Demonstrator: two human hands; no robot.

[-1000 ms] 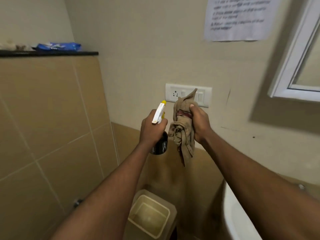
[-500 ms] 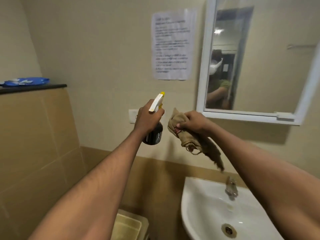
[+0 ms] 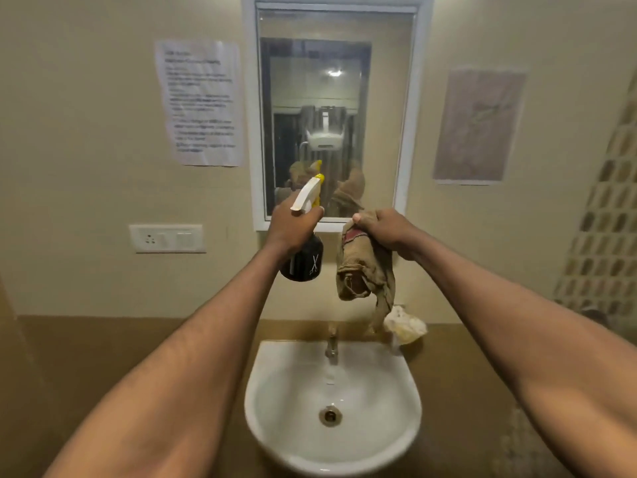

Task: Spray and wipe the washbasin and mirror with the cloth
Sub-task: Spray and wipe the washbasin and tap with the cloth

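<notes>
left hand (image 3: 293, 224): wrapped around the neck of the spray bottle (image 3: 305, 244), held up in front of the mirror's bottom edge, finger looks curled at the trigger but the view is too soft there to be sure
spray bottle: dark round body with a little scissors logo, white trigger head, yellow nozzle tip aimed at the glass
right hand (image 3: 384, 229): fist closed over the top of the cloth (image 3: 365, 270), thumb pinching it from the left
cloth: brownish rag with a reddish stripe near the top, bunched up and dangling down from the fist, hanging above the back of the basin, just right of the bottle and not touching it
mirror (image 3: 379, 108): white frame, straight ahead on the wall, shows the bottle, the rag and a white head-mounted rig
washbasin (image 3: 300, 381): white, rounded, right below both arms, drain in the middle, not touched by either hand
tap (image 3: 331, 343): small metal one at the back rim, centred
yellowish lump (image 3: 403, 326): sits at the basin's back right corner, partly behind the cloth's tail, kinda blurry so can't tell what it is
wall stuff: printed notice (image 3: 200, 101) left of the mirror, faded poster (image 3: 479, 125) on the right, switch plate (image 3: 168, 238) lower left
</notes>
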